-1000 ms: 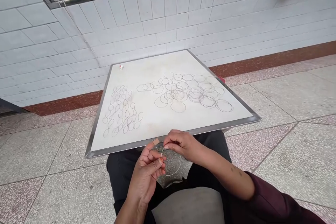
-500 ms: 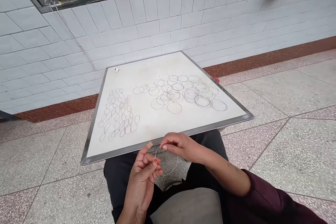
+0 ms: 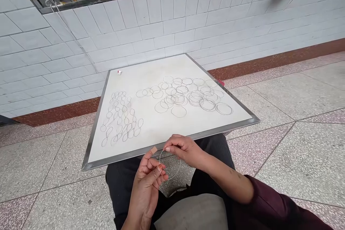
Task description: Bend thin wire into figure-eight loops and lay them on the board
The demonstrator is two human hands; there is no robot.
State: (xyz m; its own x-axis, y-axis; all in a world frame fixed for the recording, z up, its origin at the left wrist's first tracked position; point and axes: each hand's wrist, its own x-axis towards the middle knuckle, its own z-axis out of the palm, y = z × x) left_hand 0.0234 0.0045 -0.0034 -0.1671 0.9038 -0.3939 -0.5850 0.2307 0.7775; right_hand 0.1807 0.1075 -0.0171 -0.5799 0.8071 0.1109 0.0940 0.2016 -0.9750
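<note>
Our left hand (image 3: 147,183) and right hand (image 3: 184,150) both pinch a thin wire ring (image 3: 180,163) in their fingertips, holding it up for working. The metal-edged board (image 3: 161,136) across our lap (image 3: 215,151) keeps other wire rings (image 3: 224,103) laid flat.

No legible text, labels or numbers

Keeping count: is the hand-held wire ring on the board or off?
Off: the wire ring hangs between left hand and right hand, over the lap.
</note>
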